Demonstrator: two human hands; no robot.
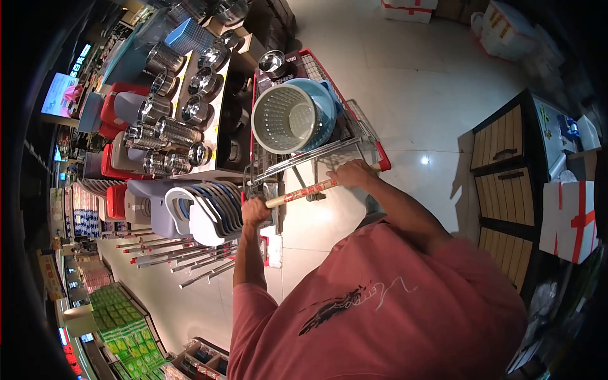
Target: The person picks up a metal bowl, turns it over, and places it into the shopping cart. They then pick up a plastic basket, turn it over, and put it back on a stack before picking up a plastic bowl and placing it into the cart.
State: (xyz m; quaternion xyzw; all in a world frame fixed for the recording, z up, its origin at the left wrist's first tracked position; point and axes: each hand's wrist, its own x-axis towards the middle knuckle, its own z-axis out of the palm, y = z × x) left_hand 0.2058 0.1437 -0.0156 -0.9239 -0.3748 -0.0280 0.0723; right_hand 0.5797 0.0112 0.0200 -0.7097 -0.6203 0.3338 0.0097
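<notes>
My left hand [255,210] is closed round the left end of a shopping cart's handle [305,192], a pale bar with red lettering. Near the bar's right end, my right hand [352,174] wraps over it. Ahead of the handle, a white perforated basket [285,119] lies tilted in the cart with its opening facing me. A blue basket [324,114] sits against its right side, partly hidden behind it. Farther forward, a shiny metal bowl [272,62] rests on a dark box [292,71] at the cart's far end.
Shelves on the left hold metal pots [204,82] and stacked stools [206,212] whose metal legs stick out near the cart. A wooden-fronted cabinet [505,171] and a white box with red tape [569,218] stand on the right. White cartons [408,9] are at the far end.
</notes>
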